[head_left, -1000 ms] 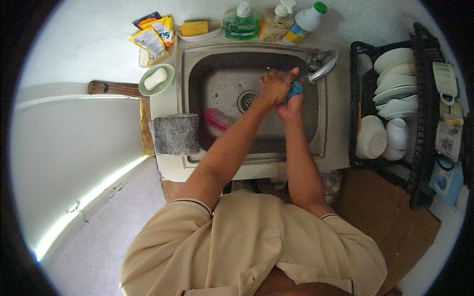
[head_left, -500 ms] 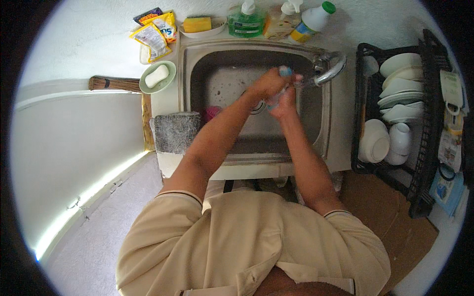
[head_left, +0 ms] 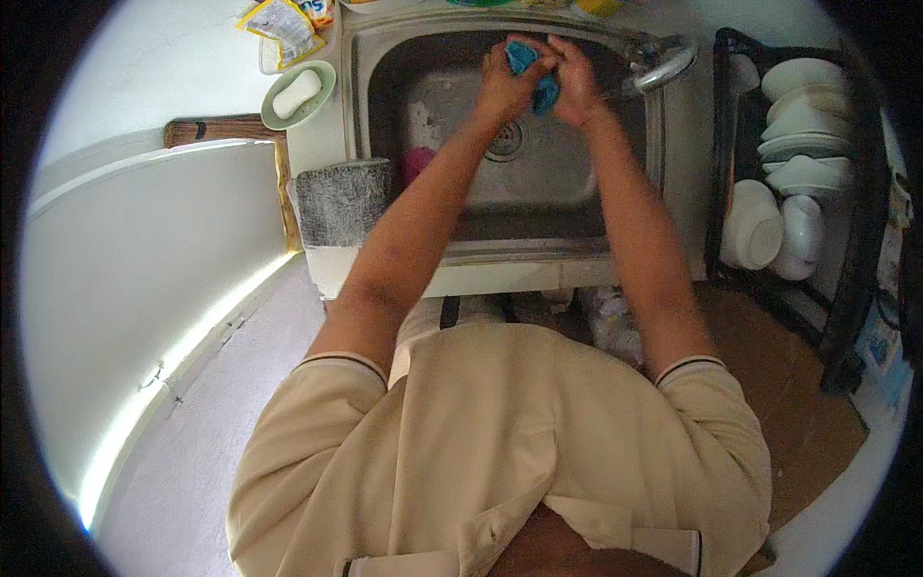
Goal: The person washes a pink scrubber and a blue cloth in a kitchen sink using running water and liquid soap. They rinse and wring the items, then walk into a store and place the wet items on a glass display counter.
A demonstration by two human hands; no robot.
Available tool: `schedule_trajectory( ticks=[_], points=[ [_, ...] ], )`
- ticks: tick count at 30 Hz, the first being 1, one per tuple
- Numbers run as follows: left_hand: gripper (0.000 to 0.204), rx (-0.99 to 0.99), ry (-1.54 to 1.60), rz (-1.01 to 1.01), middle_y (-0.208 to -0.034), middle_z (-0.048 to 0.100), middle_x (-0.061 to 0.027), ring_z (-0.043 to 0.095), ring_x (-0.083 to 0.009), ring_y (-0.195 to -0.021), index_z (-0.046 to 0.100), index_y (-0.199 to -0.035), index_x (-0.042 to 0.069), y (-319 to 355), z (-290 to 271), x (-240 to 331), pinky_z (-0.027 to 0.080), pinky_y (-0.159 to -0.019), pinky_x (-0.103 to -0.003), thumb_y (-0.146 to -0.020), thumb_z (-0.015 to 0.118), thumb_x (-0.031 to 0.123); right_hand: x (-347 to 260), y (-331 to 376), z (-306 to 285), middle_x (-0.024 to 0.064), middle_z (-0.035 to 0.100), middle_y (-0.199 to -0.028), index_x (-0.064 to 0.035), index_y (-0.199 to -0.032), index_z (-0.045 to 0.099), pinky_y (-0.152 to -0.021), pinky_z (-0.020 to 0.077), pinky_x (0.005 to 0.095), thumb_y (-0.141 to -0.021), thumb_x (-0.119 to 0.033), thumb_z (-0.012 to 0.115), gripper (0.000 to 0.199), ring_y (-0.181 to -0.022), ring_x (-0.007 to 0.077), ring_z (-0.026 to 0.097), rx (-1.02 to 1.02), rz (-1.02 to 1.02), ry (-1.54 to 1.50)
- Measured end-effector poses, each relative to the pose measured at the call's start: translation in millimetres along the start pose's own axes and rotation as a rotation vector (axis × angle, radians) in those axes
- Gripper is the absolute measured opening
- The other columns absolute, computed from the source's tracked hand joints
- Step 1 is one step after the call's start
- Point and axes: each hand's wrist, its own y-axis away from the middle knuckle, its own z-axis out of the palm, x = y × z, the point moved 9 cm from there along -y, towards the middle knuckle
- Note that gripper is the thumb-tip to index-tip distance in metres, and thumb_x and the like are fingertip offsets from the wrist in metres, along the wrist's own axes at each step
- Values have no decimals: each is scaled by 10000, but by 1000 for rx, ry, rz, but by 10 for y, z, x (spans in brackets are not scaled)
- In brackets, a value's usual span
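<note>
Cloth [head_left: 535,75] (blue) between hands | left [head_left: 502,88], right [head_left: 580,85] both clenched on it | over sink [head_left: 567,183]

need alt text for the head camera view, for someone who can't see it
Seen from above, a person's left hand and right hand grip a blue cloth together over a steel sink, beside the faucet. A soap dish sits to the left, and a rack of white dishes to the right.

Both hands, left [head_left: 505,85] and right [head_left: 577,82], around a blue cloth [head_left: 535,75] above the steel sink [head_left: 577,207]
</note>
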Motion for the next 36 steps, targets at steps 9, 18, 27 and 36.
schedule_trajectory(
  ticks=[9,18,27,36],
  points=[
    [693,38,-178,36,-1069,743,-178,713,-328,-1037,701,-1163,1,254,-1189,267,525,-926,-431,-907,683,645,-99,795,-266,143,601,-1433,-6,-1349,607,-1124,458,455,-1094,-380,419,490,-1322,308,572,179,-60,435],
    [662,-96,-339,99,-1148,702,-232,670,-402,-1043,663,-1220,-49,-1,-964,1063,513,-894,-482,-981,616,566,1835,1465,2107,289,584,-1359,38,-1300,606,-1131,371,553,-992,-174,561,377,-1304,437,524,389,-479,1687],
    [596,-317,-382,190,-1040,722,-235,684,-417,-969,690,-1166,-2,503,-1096,1346,510,-841,-506,-988,595,559,1841,1930,2343,217,659,-1307,-33,-1276,654,-1085,457,499,-981,-213,594,350,-1224,394,616,8,-294,1389],
    [675,-409,-411,293,-1094,701,-284,679,-439,-1037,684,-1168,-31,587,-1045,1454,510,-902,-516,-982,575,608,2520,1930,2033,138,392,-1628,-30,-1532,434,-1254,271,460,-921,-216,617,664,-1501,326,359,-179,-466,1664]
  ],
)
